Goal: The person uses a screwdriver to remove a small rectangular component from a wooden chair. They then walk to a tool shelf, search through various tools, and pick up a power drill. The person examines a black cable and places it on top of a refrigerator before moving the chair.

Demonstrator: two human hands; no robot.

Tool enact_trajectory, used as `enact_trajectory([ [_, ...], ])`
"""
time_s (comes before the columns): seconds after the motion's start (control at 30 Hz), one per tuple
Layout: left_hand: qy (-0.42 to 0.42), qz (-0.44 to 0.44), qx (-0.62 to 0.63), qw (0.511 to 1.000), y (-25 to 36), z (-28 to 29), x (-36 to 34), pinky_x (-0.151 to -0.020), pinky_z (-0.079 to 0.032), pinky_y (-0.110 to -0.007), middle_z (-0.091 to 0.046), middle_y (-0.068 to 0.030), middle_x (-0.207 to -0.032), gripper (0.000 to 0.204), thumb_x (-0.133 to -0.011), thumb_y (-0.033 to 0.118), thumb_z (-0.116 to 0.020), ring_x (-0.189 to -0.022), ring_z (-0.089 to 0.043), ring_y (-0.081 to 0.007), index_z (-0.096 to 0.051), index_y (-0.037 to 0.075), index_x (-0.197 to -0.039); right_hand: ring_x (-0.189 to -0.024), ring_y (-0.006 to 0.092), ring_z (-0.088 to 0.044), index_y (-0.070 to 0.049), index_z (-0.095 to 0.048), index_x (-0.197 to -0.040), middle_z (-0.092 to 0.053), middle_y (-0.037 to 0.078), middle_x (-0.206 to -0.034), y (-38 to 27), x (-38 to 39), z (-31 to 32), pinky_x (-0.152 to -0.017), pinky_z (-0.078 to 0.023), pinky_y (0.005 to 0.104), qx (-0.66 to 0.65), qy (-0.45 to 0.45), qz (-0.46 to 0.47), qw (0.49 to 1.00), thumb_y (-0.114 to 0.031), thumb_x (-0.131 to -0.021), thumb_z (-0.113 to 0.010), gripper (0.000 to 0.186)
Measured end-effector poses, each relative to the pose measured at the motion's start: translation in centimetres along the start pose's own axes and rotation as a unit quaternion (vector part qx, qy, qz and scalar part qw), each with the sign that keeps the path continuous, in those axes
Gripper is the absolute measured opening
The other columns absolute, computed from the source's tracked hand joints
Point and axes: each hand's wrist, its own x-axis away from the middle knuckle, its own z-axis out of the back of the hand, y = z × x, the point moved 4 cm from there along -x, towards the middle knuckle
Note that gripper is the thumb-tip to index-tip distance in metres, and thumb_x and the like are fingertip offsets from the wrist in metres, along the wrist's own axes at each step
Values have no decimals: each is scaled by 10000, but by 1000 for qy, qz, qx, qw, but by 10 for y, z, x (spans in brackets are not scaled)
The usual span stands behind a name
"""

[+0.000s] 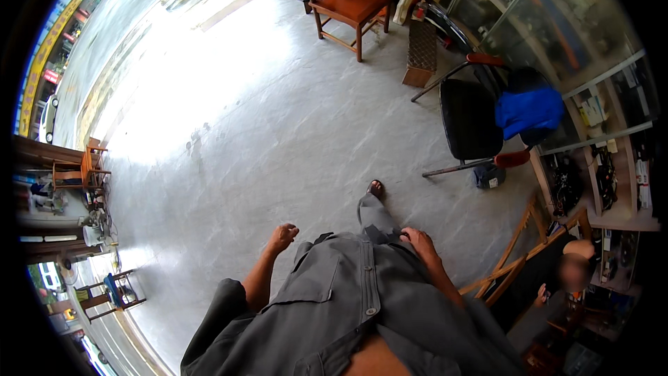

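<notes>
My left hand [282,237] hangs in the air over the grey floor, left of my grey shirt [316,278]. Its fingers are loosely bent and apart, with nothing seen in them. At my right thigh, my right hand [419,241] has its fingers curled. A small dark spot shows at its fingertips; what they hold, if anything, is too small to make out. One sandalled foot [376,186] is stretched forward on the floor [278,153].
A black chair [466,118] bearing a blue cloth [530,111] stands at right, before glass-fronted shelves [598,111]. Ahead are a wooden chair [351,3] and a box [421,52]. Another person [536,278] sits at lower right. Chairs [111,296] and a street lie left.
</notes>
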Motion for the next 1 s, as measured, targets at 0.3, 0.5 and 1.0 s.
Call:
enact_trajectory([
  [0.3, 28, -90, 63, 994, 84, 1, -55, -787, -528, -370, -715, -209, -957, 403, -939, 337, -591, -890, -699, -276, -673, -30, -1084, -981, 275, -670, -84, -687, -1106, -698, 158, -1045, -25, -126, 118, -839, -498, 354, -65, -155, 27, 985, -274, -815, -630, 353],
  [0.5, -3, -7, 31, 999, 89, 25, -113, -647, -535, -347, -700, -159, -799, 356, -959, 277, -561, -716, -686, -202, -662, -39, -1088, -947, 276, -672, -79, -694, -1077, -698, 161, -1044, -18, -221, 142, -834, -496, 362, -22, -241, 29, 970, -309, -832, -622, 343],
  [1.0, -1, 8, 118, 993, 290, 202, -404, -622, -557, -346, -696, -127, -936, 490, -958, 438, -561, -763, -679, -204, -611, 1, -1175, -792, 305, -676, -68, -708, -950, -695, 145, -832, -81, -467, 289, -721, -518, 391, 38, -83, 32, 995, -332, -863, -633, 288],
])
